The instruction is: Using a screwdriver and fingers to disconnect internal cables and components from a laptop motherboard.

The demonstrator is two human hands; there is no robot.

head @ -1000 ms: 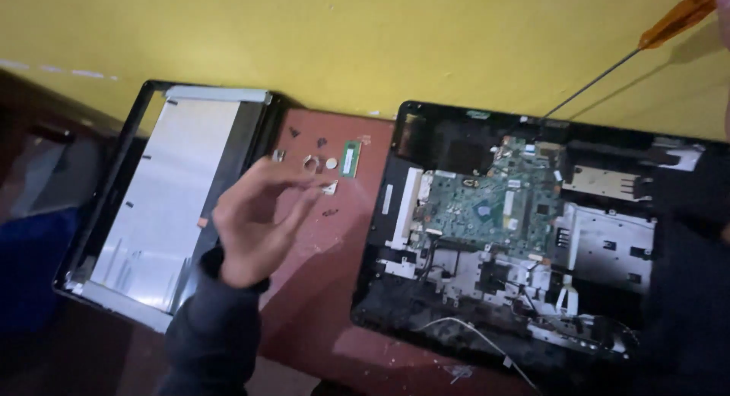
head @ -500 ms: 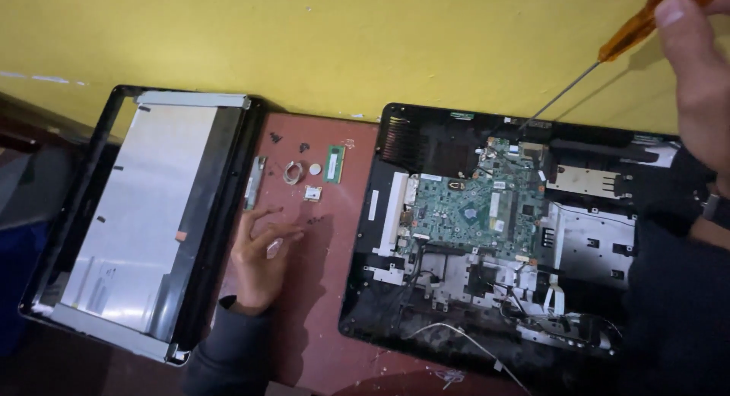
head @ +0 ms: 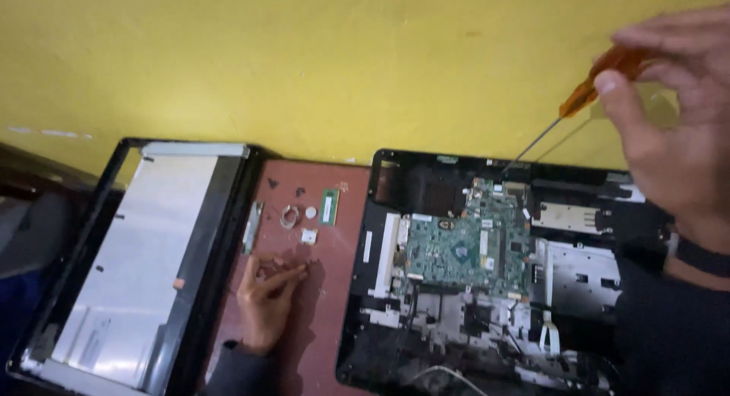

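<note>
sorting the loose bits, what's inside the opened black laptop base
Inside the laptop base a green circuit board, silver metal plates and loose wires show. Whatever sits under the board is covered.
</note>
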